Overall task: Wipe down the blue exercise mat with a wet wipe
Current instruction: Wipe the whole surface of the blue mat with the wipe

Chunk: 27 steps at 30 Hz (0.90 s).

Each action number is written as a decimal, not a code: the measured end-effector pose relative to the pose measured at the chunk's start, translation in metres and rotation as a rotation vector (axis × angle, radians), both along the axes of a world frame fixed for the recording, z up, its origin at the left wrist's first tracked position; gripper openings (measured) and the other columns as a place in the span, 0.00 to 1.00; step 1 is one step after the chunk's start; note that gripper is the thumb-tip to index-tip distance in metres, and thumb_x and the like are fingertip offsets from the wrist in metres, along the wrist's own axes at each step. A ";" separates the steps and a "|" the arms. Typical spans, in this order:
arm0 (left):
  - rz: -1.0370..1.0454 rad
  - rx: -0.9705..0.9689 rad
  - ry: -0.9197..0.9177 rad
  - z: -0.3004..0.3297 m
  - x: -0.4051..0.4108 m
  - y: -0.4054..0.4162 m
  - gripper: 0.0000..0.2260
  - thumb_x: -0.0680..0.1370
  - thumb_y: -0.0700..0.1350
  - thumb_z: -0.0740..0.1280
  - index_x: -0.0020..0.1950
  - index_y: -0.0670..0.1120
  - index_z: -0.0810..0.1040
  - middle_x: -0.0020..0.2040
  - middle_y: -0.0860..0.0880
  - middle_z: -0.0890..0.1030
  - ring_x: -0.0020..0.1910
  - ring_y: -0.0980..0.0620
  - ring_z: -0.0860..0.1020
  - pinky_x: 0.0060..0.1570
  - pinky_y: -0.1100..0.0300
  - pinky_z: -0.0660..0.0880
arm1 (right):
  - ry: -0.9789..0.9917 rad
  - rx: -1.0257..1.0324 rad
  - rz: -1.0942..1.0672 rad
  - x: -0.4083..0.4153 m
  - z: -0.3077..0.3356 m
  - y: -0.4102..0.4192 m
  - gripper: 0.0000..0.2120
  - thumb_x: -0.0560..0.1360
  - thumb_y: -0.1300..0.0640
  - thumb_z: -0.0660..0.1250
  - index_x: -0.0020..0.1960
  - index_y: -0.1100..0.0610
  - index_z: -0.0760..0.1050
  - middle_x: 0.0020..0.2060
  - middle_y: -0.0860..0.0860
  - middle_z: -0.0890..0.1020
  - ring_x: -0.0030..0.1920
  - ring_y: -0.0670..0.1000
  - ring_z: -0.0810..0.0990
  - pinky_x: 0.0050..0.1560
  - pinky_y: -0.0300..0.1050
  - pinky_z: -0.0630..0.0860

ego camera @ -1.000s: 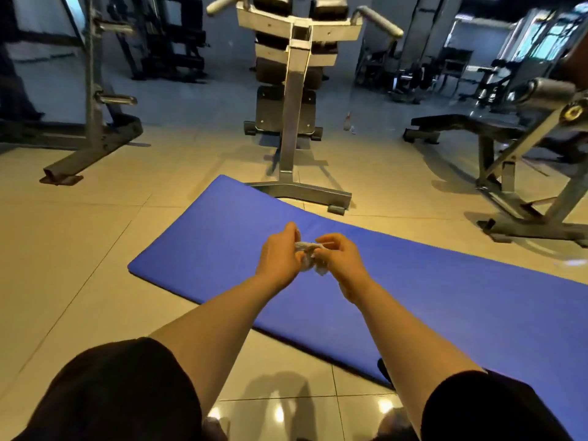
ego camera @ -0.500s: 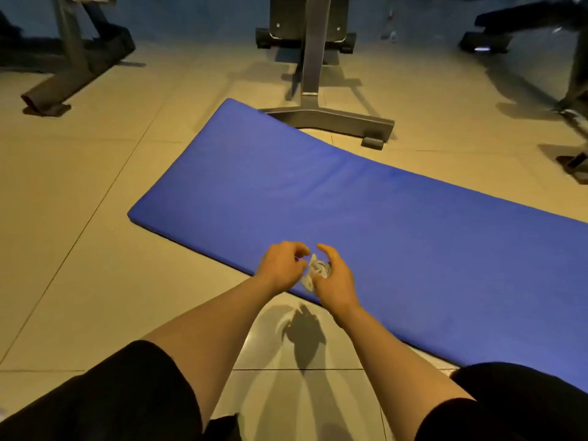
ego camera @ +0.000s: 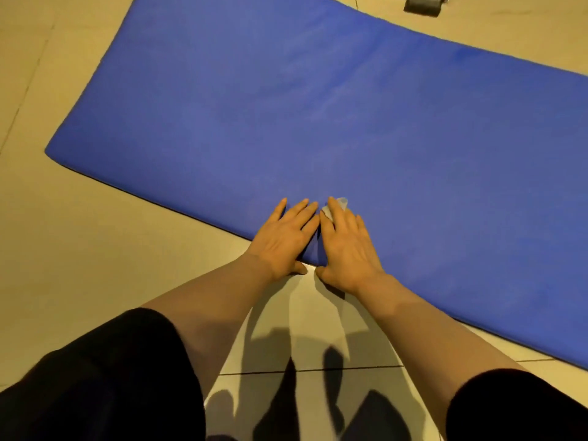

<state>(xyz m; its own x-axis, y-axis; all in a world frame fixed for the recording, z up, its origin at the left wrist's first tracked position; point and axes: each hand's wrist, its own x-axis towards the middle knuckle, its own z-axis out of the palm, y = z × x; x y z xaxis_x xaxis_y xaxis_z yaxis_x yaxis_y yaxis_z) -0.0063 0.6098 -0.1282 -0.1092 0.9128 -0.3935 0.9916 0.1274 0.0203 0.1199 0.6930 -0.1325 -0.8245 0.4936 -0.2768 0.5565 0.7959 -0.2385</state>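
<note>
The blue exercise mat (ego camera: 318,106) lies flat on the tiled floor and fills most of the view. My left hand (ego camera: 283,240) rests palm down on the mat's near edge with its fingers straight. Right beside it, my right hand (ego camera: 346,246) lies flat on the mat and presses the white wet wipe (ego camera: 337,206) under its fingers. Only a small corner of the wipe shows past the fingertips. Both thumbs hang over the mat's edge toward the floor.
Beige floor tiles (ego camera: 79,249) surround the mat on the left and near side. A grey metal foot of a gym machine (ego camera: 423,4) sits just past the mat's far edge at the top right. My dark sleeves fill the bottom corners.
My head has tipped down and come closer to the mat. Both hands, which were pinching the wipe in the air, have dropped flat onto the mat's near edge, the wipe under the right one.
</note>
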 end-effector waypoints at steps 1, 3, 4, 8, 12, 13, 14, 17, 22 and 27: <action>-0.025 -0.017 0.016 -0.005 -0.006 -0.002 0.46 0.74 0.62 0.67 0.80 0.46 0.43 0.80 0.47 0.44 0.79 0.47 0.43 0.75 0.47 0.38 | -0.026 0.033 0.029 0.000 -0.005 0.004 0.46 0.71 0.49 0.72 0.78 0.61 0.50 0.78 0.58 0.47 0.78 0.59 0.46 0.76 0.58 0.52; -0.049 -0.006 0.016 -0.013 -0.016 -0.005 0.43 0.77 0.63 0.63 0.80 0.48 0.42 0.80 0.46 0.43 0.79 0.45 0.43 0.75 0.45 0.38 | -0.035 0.083 0.092 0.003 -0.012 0.011 0.47 0.68 0.48 0.76 0.76 0.65 0.56 0.77 0.61 0.55 0.77 0.62 0.54 0.73 0.59 0.60; -0.061 0.007 0.014 -0.016 -0.019 -0.006 0.39 0.79 0.63 0.60 0.80 0.48 0.42 0.80 0.45 0.43 0.79 0.44 0.43 0.74 0.44 0.39 | -0.026 0.118 0.131 0.005 -0.016 0.012 0.46 0.65 0.49 0.77 0.74 0.67 0.62 0.75 0.63 0.61 0.74 0.64 0.61 0.69 0.60 0.67; -0.153 -0.019 0.122 -0.019 -0.016 -0.012 0.32 0.84 0.57 0.48 0.76 0.43 0.33 0.79 0.41 0.39 0.77 0.40 0.40 0.75 0.40 0.43 | -0.036 0.276 0.129 0.007 -0.025 -0.003 0.38 0.63 0.58 0.76 0.68 0.70 0.69 0.67 0.66 0.72 0.67 0.66 0.72 0.61 0.58 0.76; -0.131 -0.009 0.133 -0.002 -0.009 -0.016 0.29 0.85 0.50 0.48 0.76 0.41 0.32 0.79 0.40 0.38 0.78 0.40 0.40 0.75 0.41 0.43 | -0.043 0.447 0.066 0.016 -0.020 -0.007 0.37 0.64 0.64 0.76 0.70 0.70 0.66 0.68 0.67 0.70 0.68 0.67 0.70 0.63 0.58 0.74; -0.115 -0.002 0.117 0.004 -0.005 -0.017 0.29 0.85 0.49 0.48 0.77 0.42 0.33 0.79 0.41 0.38 0.78 0.41 0.40 0.75 0.42 0.43 | -0.054 0.461 0.069 0.021 -0.014 -0.009 0.38 0.64 0.64 0.76 0.70 0.70 0.66 0.69 0.66 0.69 0.68 0.67 0.69 0.63 0.57 0.74; -0.102 0.019 0.105 0.010 0.000 -0.018 0.29 0.85 0.48 0.50 0.77 0.43 0.34 0.79 0.42 0.39 0.78 0.42 0.40 0.75 0.42 0.43 | -0.060 0.468 0.063 0.025 -0.006 -0.009 0.38 0.65 0.64 0.76 0.70 0.70 0.66 0.69 0.66 0.69 0.69 0.66 0.69 0.64 0.57 0.74; -0.101 0.067 0.090 0.041 0.017 -0.019 0.37 0.81 0.36 0.59 0.78 0.46 0.35 0.79 0.42 0.39 0.78 0.42 0.40 0.75 0.42 0.44 | -0.067 0.470 -0.010 0.042 0.030 -0.013 0.38 0.63 0.66 0.78 0.69 0.70 0.68 0.68 0.66 0.71 0.68 0.66 0.70 0.63 0.55 0.75; -0.101 0.077 0.104 0.102 0.058 -0.057 0.42 0.78 0.32 0.63 0.79 0.52 0.36 0.79 0.43 0.39 0.78 0.40 0.40 0.74 0.37 0.45 | -0.031 0.464 -0.103 0.120 0.086 -0.034 0.37 0.55 0.72 0.80 0.63 0.72 0.73 0.62 0.68 0.75 0.61 0.68 0.76 0.54 0.56 0.80; -0.153 0.099 0.038 0.135 0.141 -0.111 0.35 0.82 0.36 0.57 0.79 0.51 0.36 0.80 0.43 0.42 0.78 0.40 0.43 0.73 0.35 0.44 | 0.009 0.509 -0.184 0.215 0.128 -0.076 0.33 0.53 0.73 0.78 0.58 0.71 0.75 0.60 0.63 0.71 0.56 0.62 0.73 0.42 0.51 0.81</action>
